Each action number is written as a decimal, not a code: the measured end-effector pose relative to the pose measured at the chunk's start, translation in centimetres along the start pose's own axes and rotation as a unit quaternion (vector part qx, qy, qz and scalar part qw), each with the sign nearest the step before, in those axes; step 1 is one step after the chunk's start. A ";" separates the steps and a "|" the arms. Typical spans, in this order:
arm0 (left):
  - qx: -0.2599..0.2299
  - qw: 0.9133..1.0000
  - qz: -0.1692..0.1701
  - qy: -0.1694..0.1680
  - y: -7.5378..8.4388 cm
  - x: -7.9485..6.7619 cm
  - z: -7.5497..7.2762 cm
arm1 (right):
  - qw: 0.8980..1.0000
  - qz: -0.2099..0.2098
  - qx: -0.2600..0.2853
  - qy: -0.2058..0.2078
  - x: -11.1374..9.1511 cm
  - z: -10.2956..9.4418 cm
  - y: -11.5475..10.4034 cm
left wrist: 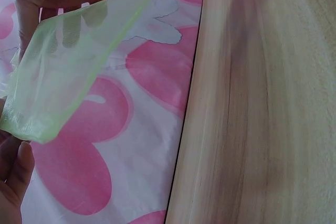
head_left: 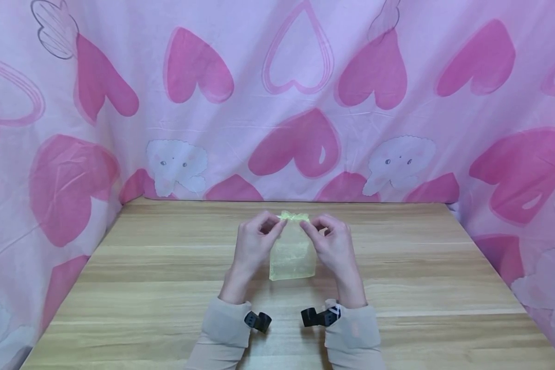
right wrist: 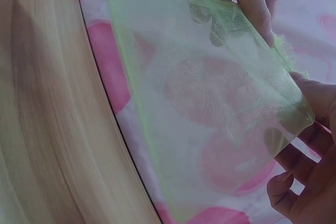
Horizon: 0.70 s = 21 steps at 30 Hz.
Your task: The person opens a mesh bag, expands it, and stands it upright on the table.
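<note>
A sheer pale yellow organza pouch (head_left: 293, 254) hangs between my two hands above the wooden table, its ruffled mouth at the top. My left hand (head_left: 254, 239) pinches the pouch's upper left edge between thumb and fingers. On the other side, my right hand (head_left: 334, 244) pinches the upper right edge the same way. Through the thin fabric of the pouch (right wrist: 210, 93) in the right wrist view, fingertips and the pink hearts behind show. Nothing can be made out inside the pouch (left wrist: 73, 66) in the left wrist view.
The wooden table (head_left: 157, 288) spreads out on both sides of my arms. A pink curtain with hearts (head_left: 300, 144) stands along its back edge and both sides. A small black camera (head_left: 259, 322) sits at the left wrist, another black camera (head_left: 319, 316) at the right.
</note>
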<state>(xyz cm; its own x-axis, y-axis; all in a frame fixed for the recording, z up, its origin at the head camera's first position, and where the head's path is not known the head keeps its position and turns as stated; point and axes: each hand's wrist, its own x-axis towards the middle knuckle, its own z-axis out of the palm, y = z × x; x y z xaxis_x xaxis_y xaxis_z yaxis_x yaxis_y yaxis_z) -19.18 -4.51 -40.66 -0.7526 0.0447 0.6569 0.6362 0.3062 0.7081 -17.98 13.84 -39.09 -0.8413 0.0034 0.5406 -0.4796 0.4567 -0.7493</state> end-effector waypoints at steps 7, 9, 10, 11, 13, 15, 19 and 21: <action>-0.018 1.000 -0.003 0.015 0.0 0.0 0.1 | 1.000 0.004 0.006 0.017 0.0 0.4 -0.1; -0.019 1.000 -0.005 0.021 0.1 0.0 0.1 | 1.000 0.006 0.013 0.024 0.0 0.5 -0.1; -0.019 1.000 -0.005 0.024 0.1 0.0 0.2 | 0.999 0.006 0.016 0.027 0.0 0.6 -0.1; -0.019 0.999 -0.004 0.028 0.1 0.0 0.2 | 0.999 0.007 0.019 0.030 0.0 0.6 -0.2; -0.015 0.999 -0.004 0.036 0.2 0.0 0.3 | 0.999 0.009 0.025 0.036 -0.1 0.7 -0.3; -0.009 0.999 -0.002 0.045 0.2 0.0 0.4 | 0.999 0.009 0.029 0.040 -0.1 0.8 -0.4; 0.001 0.998 0.005 0.059 0.9 0.2 0.5 | 0.998 0.006 0.030 0.055 0.0 1.1 -0.5; 0.001 0.998 0.011 0.067 1.8 0.4 0.4 | 0.997 0.004 0.029 0.065 0.1 1.2 -0.5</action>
<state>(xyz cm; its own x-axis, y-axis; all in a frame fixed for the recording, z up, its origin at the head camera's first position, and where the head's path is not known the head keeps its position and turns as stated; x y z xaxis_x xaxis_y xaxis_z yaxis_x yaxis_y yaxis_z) -18.38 -3.60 -39.23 -0.7093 -0.0772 0.7007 0.6516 0.3075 0.6935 -18.12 12.51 -39.20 -0.8079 0.1236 0.5762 -0.4893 0.4042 -0.7727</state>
